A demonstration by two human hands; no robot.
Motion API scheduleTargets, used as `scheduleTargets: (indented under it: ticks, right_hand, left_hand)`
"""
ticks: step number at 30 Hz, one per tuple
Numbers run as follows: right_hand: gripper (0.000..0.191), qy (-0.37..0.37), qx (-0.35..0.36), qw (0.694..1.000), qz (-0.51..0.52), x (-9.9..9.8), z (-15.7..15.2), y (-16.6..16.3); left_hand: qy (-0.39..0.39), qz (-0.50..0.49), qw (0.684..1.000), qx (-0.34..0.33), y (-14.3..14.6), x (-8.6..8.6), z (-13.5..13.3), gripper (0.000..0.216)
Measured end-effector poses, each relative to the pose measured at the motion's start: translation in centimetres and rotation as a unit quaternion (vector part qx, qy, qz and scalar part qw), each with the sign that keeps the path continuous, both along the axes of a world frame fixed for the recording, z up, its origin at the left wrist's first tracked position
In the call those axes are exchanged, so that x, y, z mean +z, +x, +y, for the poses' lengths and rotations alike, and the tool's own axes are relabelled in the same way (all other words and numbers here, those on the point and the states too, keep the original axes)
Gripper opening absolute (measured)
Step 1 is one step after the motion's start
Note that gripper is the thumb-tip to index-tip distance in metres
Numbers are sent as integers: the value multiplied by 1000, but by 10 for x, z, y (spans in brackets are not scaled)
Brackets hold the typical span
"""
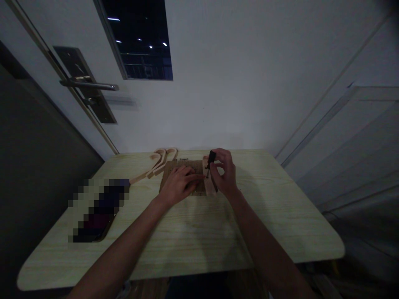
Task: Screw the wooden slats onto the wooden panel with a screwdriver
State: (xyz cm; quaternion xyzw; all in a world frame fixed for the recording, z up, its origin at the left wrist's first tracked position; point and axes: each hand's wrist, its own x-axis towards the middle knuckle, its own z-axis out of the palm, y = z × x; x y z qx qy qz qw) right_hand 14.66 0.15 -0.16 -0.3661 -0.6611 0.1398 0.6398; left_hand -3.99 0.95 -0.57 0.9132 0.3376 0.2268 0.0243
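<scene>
A brown corrugated-looking board (168, 172), perhaps cardboard, lies on the table with a pale wooden strip (210, 189) along its right side. My left hand (180, 182) rests on the board, its fingers laid out and the index finger reaching to the strip. Between the thumb and fingers of my right hand (227, 172) is a small tool with a black handle (212, 156). A thin dark shaft points down from it to the strip; whether its tip touches a screw is too small to tell.
Curved wooden pieces (160, 160) lie at the back left of the table (193, 249). A small dark screw-like item (183, 159) sits behind the board. At the left is a dark, pixelated flat device (106, 211). A white door with a metal handle (90, 85) stands behind.
</scene>
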Motion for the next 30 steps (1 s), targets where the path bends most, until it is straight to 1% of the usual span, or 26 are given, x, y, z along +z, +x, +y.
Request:
scheduleTargets:
  ticks: [2, 5, 7, 10, 12, 15, 18, 26, 30]
  right_hand:
    - [36, -6, -6, 1000, 5, 0, 1, 0]
    - [35, 4, -39, 999, 5, -1, 3, -1]
    - [36, 7, -44, 999, 1, -1, 4, -1]
    - [37, 13, -31, 999, -11, -1, 3, 0]
    - [35, 16, -17, 1000, -14, -1, 2, 0]
    - [29, 4, 6, 1000, 9, -1, 2, 2]
    - [27, -17, 31, 999, 36, -1, 3, 2]
    - [30, -34, -13, 999, 13, 0, 6, 3]
    - [31, -6, -30, 1000, -4, 1, 6, 2]
  left_hand:
    - [4, 0, 1000, 3, 0, 0, 0, 29]
    - [5, 1, 1000, -2, 0, 0, 0, 30]
    - [5, -2, 1000, -5, 0, 0, 0, 31]
    - [4, -5, 1000, -1, 1, 2, -1, 30]
    - [3, -3, 1000, 3, 1, 3, -1, 28]
    - [3, -3, 1000, 1, 1, 3, -1, 28]
    - [7, -5, 1000, -1, 1, 2, -1, 29]
    - [4, -6, 1000, -4, 0, 2, -1, 29]
    - [7, -8, 1000, -5, 1, 2, -1, 28]
